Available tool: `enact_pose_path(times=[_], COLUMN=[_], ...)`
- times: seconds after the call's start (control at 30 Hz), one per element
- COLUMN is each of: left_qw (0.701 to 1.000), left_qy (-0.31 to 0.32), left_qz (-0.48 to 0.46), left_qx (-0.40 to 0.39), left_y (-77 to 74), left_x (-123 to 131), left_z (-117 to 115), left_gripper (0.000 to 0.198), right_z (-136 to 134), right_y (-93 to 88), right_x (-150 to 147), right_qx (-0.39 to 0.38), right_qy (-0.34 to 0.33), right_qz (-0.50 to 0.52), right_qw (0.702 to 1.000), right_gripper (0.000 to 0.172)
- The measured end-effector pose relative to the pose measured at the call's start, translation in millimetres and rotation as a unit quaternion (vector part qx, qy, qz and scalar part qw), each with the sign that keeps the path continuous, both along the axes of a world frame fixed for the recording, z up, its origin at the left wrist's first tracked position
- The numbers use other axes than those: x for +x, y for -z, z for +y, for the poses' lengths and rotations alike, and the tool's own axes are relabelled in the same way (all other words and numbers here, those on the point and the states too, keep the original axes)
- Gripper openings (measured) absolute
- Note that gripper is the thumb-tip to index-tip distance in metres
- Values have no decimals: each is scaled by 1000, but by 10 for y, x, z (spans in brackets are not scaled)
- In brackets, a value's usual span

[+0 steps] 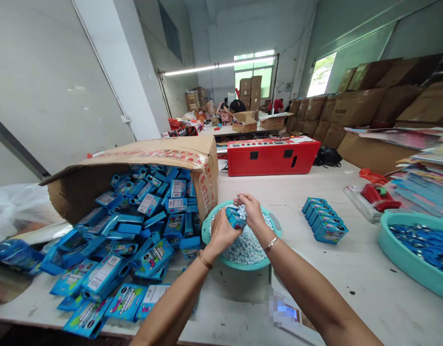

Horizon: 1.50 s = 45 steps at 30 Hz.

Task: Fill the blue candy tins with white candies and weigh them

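My left hand (pixel 220 232) is closed round a small blue tin (pixel 235 218), held over a teal basin (pixel 207 229) full of small pale blue-white candies (pixel 246 246). Just right of the tin, my right hand (pixel 251 209) is pinched with the fingertips at the tin's top, a few candies at them. Both wrists wear thin bracelets. Left of the basin, a cardboard box (pixel 171 154) lies on its side, spilling several blue tins (pixel 149 226) across the table.
A neat row of blue tins (pixel 325 220) stands right of the basin. A second teal basin (pixel 401 250) with blue lids sits at far right, near a red tape dispenser (pixel 378 196). A red machine (pixel 274 156) stands behind. People work among stacked cartons at the far end.
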<state>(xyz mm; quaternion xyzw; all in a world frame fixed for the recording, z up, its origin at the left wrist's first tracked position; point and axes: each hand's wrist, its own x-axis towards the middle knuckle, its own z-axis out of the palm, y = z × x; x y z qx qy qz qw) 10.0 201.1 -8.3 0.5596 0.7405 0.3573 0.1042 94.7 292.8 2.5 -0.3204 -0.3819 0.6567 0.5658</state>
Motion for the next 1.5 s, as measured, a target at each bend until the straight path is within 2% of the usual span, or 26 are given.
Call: enact_pose_path(times=[0.17, 0.43, 0.53, 0.57, 0.63, 0.67, 0.7, 0.73, 0.8, 0.87, 0.9, 0.93, 0.97, 1.0, 1.03, 1.1, 1.13, 1.17, 1.23, 1.27, 1.37, 1.5], left_qw=[1000, 1000, 999, 999, 999, 999, 998, 997, 991, 983, 981, 979, 978, 977, 975, 972, 970, 970, 969, 968, 975, 997], left_qy=[-2, 14, 16, 17, 20, 21, 23, 23, 25, 25, 25, 26, 28, 33, 40, 57, 66, 72, 80, 82, 71, 36], left_qz=[24, -21, -44, -45, -25, -4, 24, 56, 116, 153, 161, 166, 169, 173, 178, 186, 188, 189, 191, 194, 176, 66], left_qx=[-19, -7, -16, -25, -38, -43, -46, -48, -67, -95, -106, -113, -117, -121, -124, -133, -136, -137, -135, -134, -113, -29], left_y=[-7, 24, -4, -35, -123, -171, -216, -251, -286, -273, -255, -235, -216, -200, -188, -175, -171, -168, -155, -144, -90, -9], left_x=[-15, 3, -33, -59, -133, -179, -228, -279, -369, -429, -444, -449, -446, -436, -421, -380, -356, -329, -272, -243, -173, -114], left_z=[-22, -34, -63, -84, -141, -173, -203, -229, -259, -254, -239, -217, -191, -161, -131, -78, -57, -43, -32, -35, -64, -110], left_gripper=[68, 65, 67, 69, 72, 72, 69, 66, 57, 51, 50, 50, 51, 52, 53, 54, 54, 55, 57, 57, 61, 73], right_z=[0, 18, 91, 116, 136, 120, 82, 22, -143, -308, -365, -395, -397, -372, -326, -205, -148, -101, -54, -53, -96, -126], right_y=[-5, -102, -64, -20, 119, 208, 304, 401, 568, 675, 707, 727, 741, 750, 757, 762, 756, 741, 678, 630, 430, 143], right_x=[18, 9, 95, 151, 290, 360, 421, 467, 500, 457, 419, 378, 342, 314, 296, 290, 296, 302, 298, 283, 191, 76], right_qx=[-6, -24, -19, -17, 5, 34, 75, 121, 201, 239, 246, 245, 236, 217, 185, 77, 5, -63, -154, -170, -146, -69], right_qy=[-20, -79, -96, -93, -75, -70, -73, -87, -128, -151, -152, -148, -138, -124, -108, -77, -70, -67, -70, -69, -50, -18], right_qz=[-4, -19, -26, -49, -159, -240, -330, -419, -563, -649, -670, -675, -666, -640, -595, -440, -340, -246, -114, -75, -2, 25], right_qw=[1000, 996, 995, 994, 984, 968, 938, 896, 791, 707, 684, 680, 694, 727, 775, 891, 938, 965, 979, 980, 988, 997], right_gripper=[22, 19, 22, 25, 32, 35, 39, 44, 56, 67, 69, 68, 65, 59, 50, 32, 27, 25, 25, 25, 29, 25])
